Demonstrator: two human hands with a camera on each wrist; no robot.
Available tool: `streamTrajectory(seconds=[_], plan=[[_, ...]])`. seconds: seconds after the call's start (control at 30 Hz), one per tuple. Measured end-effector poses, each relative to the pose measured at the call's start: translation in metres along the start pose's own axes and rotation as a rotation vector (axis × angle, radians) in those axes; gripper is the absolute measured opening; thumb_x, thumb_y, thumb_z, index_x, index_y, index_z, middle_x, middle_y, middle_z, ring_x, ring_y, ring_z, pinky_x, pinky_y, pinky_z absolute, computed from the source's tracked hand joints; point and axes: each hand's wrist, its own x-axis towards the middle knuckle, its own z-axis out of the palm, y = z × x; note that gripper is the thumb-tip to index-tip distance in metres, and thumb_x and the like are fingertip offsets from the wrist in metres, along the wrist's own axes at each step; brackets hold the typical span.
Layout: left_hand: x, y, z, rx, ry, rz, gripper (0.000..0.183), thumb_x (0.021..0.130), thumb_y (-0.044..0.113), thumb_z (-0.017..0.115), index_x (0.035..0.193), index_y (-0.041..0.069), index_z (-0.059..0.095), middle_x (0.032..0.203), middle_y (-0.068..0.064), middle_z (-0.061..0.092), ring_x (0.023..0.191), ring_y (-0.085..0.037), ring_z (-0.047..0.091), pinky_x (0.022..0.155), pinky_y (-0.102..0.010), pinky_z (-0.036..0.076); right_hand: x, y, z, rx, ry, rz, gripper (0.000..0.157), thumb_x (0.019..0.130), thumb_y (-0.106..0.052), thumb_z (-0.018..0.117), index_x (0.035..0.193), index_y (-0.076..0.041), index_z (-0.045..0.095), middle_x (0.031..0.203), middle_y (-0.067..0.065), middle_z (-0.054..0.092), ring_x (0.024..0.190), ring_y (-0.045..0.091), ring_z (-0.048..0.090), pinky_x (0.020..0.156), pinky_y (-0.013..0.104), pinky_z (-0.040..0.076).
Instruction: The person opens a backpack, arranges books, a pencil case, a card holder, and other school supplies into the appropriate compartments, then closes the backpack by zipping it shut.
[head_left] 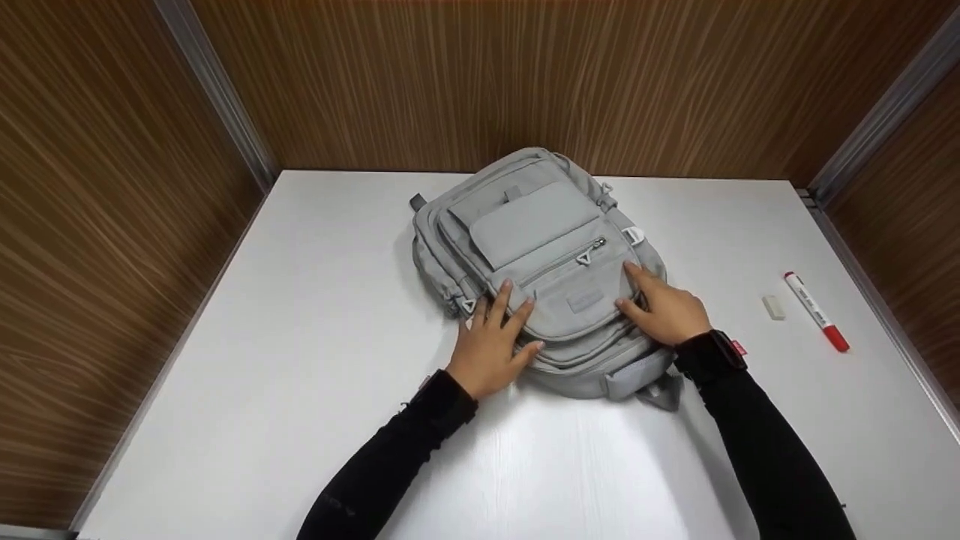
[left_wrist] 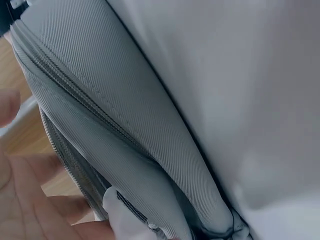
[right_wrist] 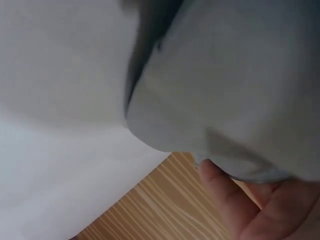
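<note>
A grey backpack [head_left: 544, 217] lies tilted on the white table, its front pocket and short zipper facing up. My left hand [head_left: 491, 349] rests on its lower left corner, fingers spread over the front panel's edge and thumb near the layered zipper seams. In the left wrist view, the fingers [left_wrist: 75, 207] touch the bag beside an unzipped-looking seam and a pale pull tab [left_wrist: 119, 212]. On the other side, my right hand [head_left: 667, 307] touches the lower right of the front panel with index finger and thumb; its remaining fingers are hidden.
To the right, a white marker [head_left: 814, 307] with a red cap lies beside a small pale eraser-like block [head_left: 773, 307]. Wood-grain panels [head_left: 420, 82] enclose the white table [head_left: 300, 315] at the back and both sides.
</note>
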Motion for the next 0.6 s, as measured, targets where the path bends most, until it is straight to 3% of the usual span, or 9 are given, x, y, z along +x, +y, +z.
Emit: streamTrajectory(seconds=[0.13,0.23,0.43,0.6], plan=[[0.003,-0.009,-0.003,0.019,0.021,-0.026,0.063,0.086,0.061,0.027,0.140,0.028,0.025,0.148,-0.006,0.000,0.127,-0.047,0.011,0.092,-0.063,0.021,-0.004,-0.011,0.001,-0.066,0.036,-0.009,0.063,0.086,-0.045,0.049,0.136,-0.012,0.035,0.097,0.023,0.061,0.078,0.041,0.058,0.060,0.053,0.042],[0.005,-0.016,-0.004,0.001,0.042,-0.038,0.062,0.087,0.059,0.031,0.139,0.025,0.030,0.148,-0.008,0.004,0.127,-0.046,0.009,0.093,-0.064,0.020,-0.008,-0.021,0.003,-0.109,0.074,-0.021,0.059,0.085,-0.042,0.051,0.133,-0.009,0.040,0.071,0.019,0.061,0.064,0.037,0.058,0.048,0.049,0.041],[0.005,-0.030,-0.006,-0.026,0.087,-0.067,0.059,0.088,0.055,0.036,0.137,0.023,0.035,0.147,-0.008,0.008,0.127,-0.045,0.011,0.095,-0.059,0.023,-0.021,-0.046,0.011,-0.195,0.141,-0.047,0.062,0.083,-0.045,0.052,0.127,-0.002,0.047,0.051,0.009,0.051,0.044,0.030,0.050,0.036,0.040,0.033],[0.006,-0.044,-0.012,-0.042,0.113,-0.104,0.056,0.088,0.052,0.040,0.136,0.022,0.037,0.147,-0.008,0.011,0.126,-0.046,0.015,0.100,-0.051,0.021,-0.032,-0.070,0.018,-0.239,0.185,-0.097,0.065,0.080,-0.050,0.052,0.121,0.000,0.052,0.046,0.003,0.044,0.039,0.026,0.047,0.033,0.038,0.031]])
